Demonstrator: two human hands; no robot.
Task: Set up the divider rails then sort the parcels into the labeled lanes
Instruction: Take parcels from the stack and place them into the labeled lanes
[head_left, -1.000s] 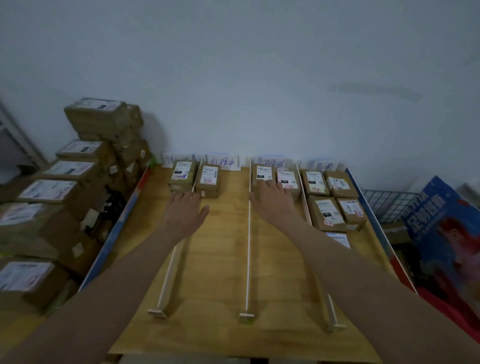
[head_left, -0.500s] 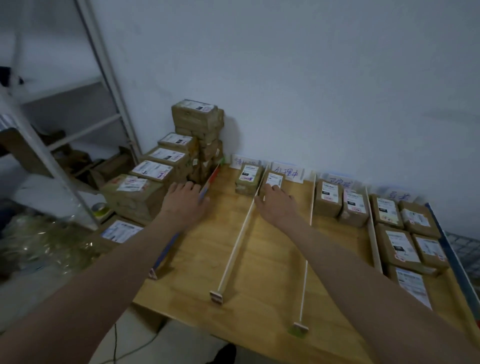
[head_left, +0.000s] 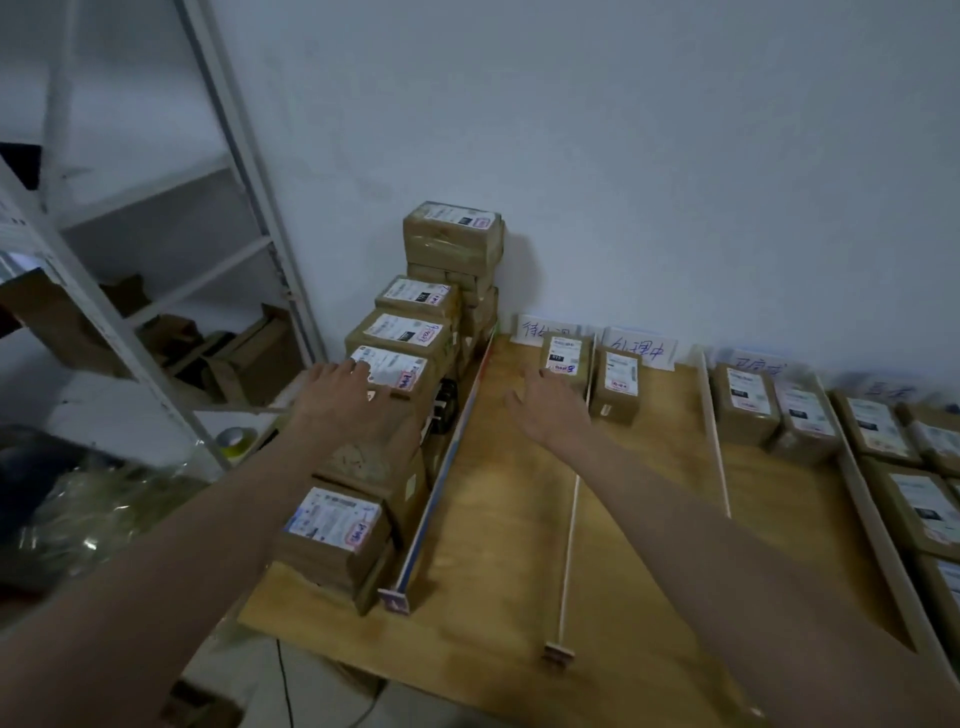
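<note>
Brown cardboard parcels with white labels are stacked left of the wooden board (head_left: 493, 545). My left hand (head_left: 348, 402) lies flat with fingers spread on one parcel of that stack (head_left: 395, 371), not gripping it. My right hand (head_left: 545, 410) hovers open over the leftmost lane, fingertips near a small parcel (head_left: 566, 358). White divider rails run down the board: the blue-striped left edge rail (head_left: 441, 478), a thin rail (head_left: 571, 525) and another (head_left: 717, 441). Handwritten lane labels (head_left: 641, 349) stand against the wall. More parcels (head_left: 745, 405) fill the right lanes.
A tall parcel stack (head_left: 454, 244) stands in the corner by the wall. A white metal shelving frame (head_left: 249, 182) with cardboard boxes stands at the left. A tape roll (head_left: 234, 439) and plastic wrap (head_left: 98, 514) lie below it. The board's near edge overhangs the floor.
My view has swung left from the lanes to the parcel stack. My left hand has moved off the board onto the stack; my right hand has shifted left into the first lane.
</note>
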